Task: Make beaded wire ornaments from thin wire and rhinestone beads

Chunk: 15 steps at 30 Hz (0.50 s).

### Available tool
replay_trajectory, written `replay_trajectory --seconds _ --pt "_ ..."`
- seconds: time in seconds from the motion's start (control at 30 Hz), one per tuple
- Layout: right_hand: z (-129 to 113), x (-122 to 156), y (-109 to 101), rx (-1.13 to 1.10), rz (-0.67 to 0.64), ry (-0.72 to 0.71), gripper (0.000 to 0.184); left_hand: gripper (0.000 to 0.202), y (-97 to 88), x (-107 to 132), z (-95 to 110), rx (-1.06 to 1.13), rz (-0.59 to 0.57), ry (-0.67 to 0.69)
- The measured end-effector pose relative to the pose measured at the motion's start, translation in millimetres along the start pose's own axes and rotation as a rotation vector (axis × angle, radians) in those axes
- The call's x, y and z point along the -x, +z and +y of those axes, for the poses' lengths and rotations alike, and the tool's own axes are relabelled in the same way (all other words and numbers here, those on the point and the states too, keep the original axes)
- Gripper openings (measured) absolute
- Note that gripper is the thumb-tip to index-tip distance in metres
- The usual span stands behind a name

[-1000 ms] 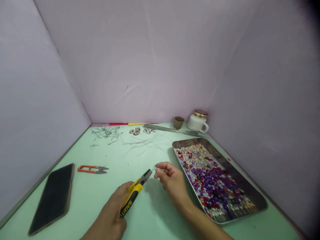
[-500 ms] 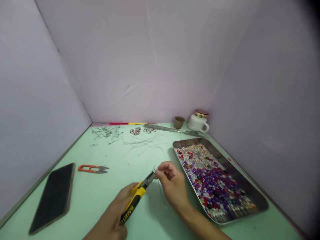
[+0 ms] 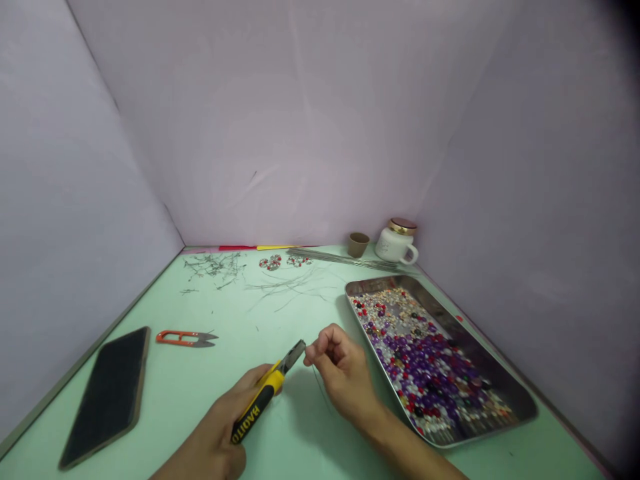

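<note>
My left hand is wrapped round the yellow and black handles of the pliers, whose jaws point up and to the right. Close by the jaw tips, my right hand pinches a thin wire between thumb and fingers. The wire trails down below the fingers toward the table. Whether the jaws grip the wire's end is too small to tell. To the right of my right hand lies a metal tray of purple, red, white and gold beads.
Orange thread snips and a dark phone or tablet lie at left. Farther back are wire scraps, loose wires, red-beaded wire pieces, a wire bundle, a small brown cup and a white lidded mug.
The pliers and my left hand have shifted slightly left and down, and the pliers have turned a little. My right hand still pinches the wire, its fingertips slightly farther left.
</note>
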State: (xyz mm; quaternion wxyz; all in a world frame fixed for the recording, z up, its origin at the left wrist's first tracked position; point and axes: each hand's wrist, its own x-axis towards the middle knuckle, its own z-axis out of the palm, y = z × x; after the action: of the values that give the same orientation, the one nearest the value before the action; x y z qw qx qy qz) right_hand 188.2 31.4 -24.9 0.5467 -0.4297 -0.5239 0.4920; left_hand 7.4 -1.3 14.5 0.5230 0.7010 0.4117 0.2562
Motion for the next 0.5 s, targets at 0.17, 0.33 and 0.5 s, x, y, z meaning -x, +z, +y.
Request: replay_trajectory --seconds 0.17,0.33,0.5 --pt "-1 -3 1 -0.1 -0.031 0.045 0.027 0.064 -1.1 -1 -5 -0.054 -0.015 -0.017" --pt "-2 -4 0 -0.089 -0.032 0.022 0.031 0.066 -1.4 2 -19 -0.127 0.006 -0.021" --pt "-3 -2 -4 0.093 -0.052 -0.072 0.031 0.068 0.5 6 -22 -0.186 0.036 -0.089"
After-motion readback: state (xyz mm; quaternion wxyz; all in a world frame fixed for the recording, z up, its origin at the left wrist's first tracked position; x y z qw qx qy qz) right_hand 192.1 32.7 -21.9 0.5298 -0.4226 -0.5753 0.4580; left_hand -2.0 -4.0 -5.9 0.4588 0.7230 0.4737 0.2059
